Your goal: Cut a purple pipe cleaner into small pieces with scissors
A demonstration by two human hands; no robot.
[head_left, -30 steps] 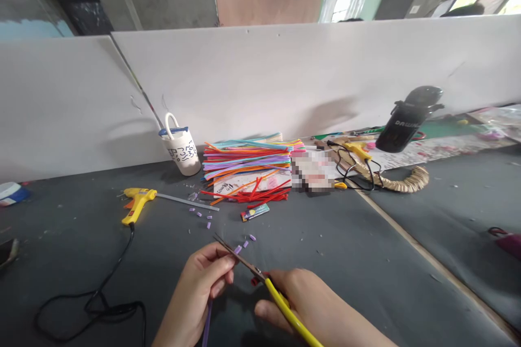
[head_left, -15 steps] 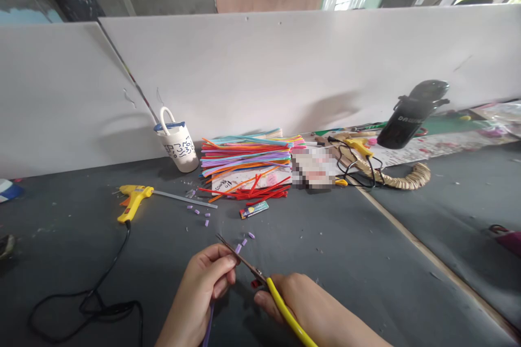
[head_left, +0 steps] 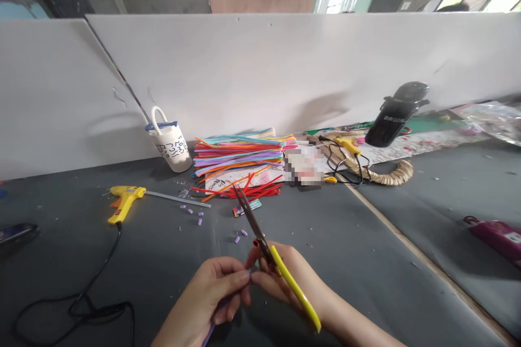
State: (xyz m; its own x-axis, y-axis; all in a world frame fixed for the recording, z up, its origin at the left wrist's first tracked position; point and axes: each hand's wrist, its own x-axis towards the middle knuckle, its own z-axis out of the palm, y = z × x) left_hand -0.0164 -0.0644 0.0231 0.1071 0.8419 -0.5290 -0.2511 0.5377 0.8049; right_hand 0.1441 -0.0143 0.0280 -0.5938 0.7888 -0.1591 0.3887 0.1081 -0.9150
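My left hand (head_left: 222,287) is closed on a purple strip (head_left: 209,332), whose tail hangs below the palm. Its fingertips meet those of my right hand (head_left: 285,276) at the strip's small tip. My right hand holds scissors (head_left: 293,287) with yellow handles, the blades pointing up and away to the left. Beyond the hands, short purple pieces (head_left: 237,239) lie on the dark table (head_left: 163,260). More small purple pieces (head_left: 190,211) lie farther left, near a clear glue stick (head_left: 177,198).
A yellow glue gun (head_left: 126,200) with a black cord lies left. A white cup (head_left: 173,146) stands behind it. Bundled coloured strips (head_left: 240,154) and red strips (head_left: 260,191) lie centre back. A black bottle (head_left: 393,119) and purple pouch (head_left: 499,238) are right.
The scissors have swung more upright, away from the left fingertips. My right fingers have come up against my left ones at the strip's tip. The whole view has shifted slightly.
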